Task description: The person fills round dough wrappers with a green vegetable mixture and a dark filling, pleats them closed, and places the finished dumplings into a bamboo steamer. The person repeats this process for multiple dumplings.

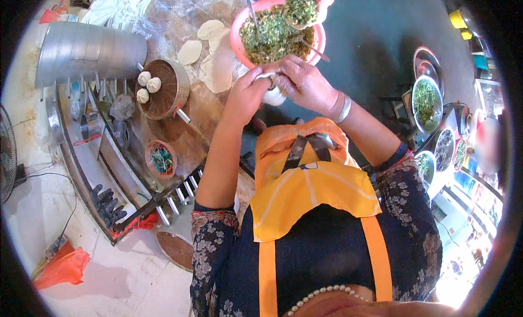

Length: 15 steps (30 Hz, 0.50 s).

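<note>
My left hand (249, 94) and my right hand (304, 82) meet around a white dough bun (273, 97), their fingers pinching its upper edge; a little filling shows in its opening. Just beyond them is a pink basin (237, 41) of chopped green filling (265, 37), with a spoon and another utensil in it. Flat dough rounds (190, 52) lie on the floured wooden table, some overlapping (216, 67). Left of these, several pleated buns (153, 84) sit on the brown liner of a round steamer tray (182, 82).
Another person's hand (325, 2) is at the basin's far side, by a filling-covered piece of dough (301, 10). Stacked metal steamers (92, 51) stand at the left, above a rack. A small basket (173, 159) is near the table edge. Bowls of chopped greens (427, 102) stand at the right.
</note>
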### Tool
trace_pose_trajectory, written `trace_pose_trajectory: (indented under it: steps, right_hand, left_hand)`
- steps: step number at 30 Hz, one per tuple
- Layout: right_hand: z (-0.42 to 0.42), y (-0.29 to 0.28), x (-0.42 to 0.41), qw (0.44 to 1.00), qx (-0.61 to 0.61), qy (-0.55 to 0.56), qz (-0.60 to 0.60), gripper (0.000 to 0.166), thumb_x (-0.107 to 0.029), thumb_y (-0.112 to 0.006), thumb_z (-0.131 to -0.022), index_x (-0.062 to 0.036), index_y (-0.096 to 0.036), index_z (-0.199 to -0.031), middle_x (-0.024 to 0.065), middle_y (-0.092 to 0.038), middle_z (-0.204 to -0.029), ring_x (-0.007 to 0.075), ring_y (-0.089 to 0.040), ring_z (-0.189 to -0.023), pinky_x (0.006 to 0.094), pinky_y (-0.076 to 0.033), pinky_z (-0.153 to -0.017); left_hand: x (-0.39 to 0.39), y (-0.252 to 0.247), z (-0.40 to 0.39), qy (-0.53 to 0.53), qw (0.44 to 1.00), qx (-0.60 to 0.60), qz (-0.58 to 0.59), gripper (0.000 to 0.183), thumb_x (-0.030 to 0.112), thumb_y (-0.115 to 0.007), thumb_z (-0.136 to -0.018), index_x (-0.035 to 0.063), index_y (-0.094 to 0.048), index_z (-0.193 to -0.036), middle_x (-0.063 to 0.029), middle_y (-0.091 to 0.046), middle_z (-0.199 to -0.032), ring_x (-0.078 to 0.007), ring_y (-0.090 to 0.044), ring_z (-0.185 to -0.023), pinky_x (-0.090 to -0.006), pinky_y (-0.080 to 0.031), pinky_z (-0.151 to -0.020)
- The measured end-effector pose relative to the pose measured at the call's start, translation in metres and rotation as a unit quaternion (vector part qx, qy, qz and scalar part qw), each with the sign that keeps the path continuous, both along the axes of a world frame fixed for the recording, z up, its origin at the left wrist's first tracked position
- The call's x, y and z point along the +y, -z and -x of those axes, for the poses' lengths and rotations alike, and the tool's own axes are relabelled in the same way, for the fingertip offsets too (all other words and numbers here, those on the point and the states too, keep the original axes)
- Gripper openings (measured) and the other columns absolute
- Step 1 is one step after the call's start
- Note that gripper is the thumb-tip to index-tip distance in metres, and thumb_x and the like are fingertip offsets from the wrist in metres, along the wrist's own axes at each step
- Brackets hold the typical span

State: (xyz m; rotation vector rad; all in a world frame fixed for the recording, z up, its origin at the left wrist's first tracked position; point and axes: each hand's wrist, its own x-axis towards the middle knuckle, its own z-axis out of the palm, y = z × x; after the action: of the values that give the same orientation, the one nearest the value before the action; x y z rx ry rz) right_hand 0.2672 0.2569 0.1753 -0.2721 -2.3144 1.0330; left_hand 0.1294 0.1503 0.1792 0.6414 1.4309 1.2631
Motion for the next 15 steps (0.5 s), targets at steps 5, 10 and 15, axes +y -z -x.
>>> trace_pose_trajectory:
  steps: [5, 10, 15]
  right_hand:
    - [0.002, -0.005, 0.006, 0.998, 0.004, 0.068, 0.000, 0.014, -0.012, -0.059, -0.084, -0.0019, -0.054, -0.092, 0.0150, -0.057, -0.084, 0.0342, -0.058, -0.081, 0.0405, -0.048, -0.072]
    - [0.002, 0.000, -0.005, 0.991, -0.029, 0.131, -0.026, 0.010, -0.006, -0.061, -0.081, -0.0025, -0.056, -0.089, 0.0142, -0.057, -0.088, 0.0325, -0.059, -0.081, 0.0391, -0.049, -0.070]
    - [-0.005, -0.007, -0.005, 0.996, -0.056, 0.039, -0.059, 0.013, -0.008, -0.060, -0.082, -0.0015, -0.055, -0.091, 0.0145, -0.054, -0.090, 0.0338, -0.058, -0.081, 0.0397, -0.050, -0.068]
  left_hand:
    - [0.001, 0.006, -0.007, -0.078, 0.984, -0.144, -0.074, 0.039, 0.015, -0.048, -0.090, 0.0025, -0.048, -0.127, -0.0075, -0.056, -0.111, -0.0144, -0.056, -0.096, -0.0285, -0.049, -0.080]
    - [0.003, 0.009, -0.040, -0.164, 0.972, -0.155, -0.067, 0.043, 0.018, -0.045, -0.090, 0.0076, -0.042, -0.132, -0.0126, -0.048, -0.124, -0.0256, -0.053, -0.110, -0.0395, -0.052, -0.084]
    - [-0.002, 0.017, -0.019, -0.090, 0.992, -0.072, -0.049, 0.037, 0.015, -0.045, -0.088, 0.0055, -0.052, -0.124, -0.0092, -0.058, -0.110, -0.0201, -0.061, -0.091, -0.0303, -0.055, -0.068]
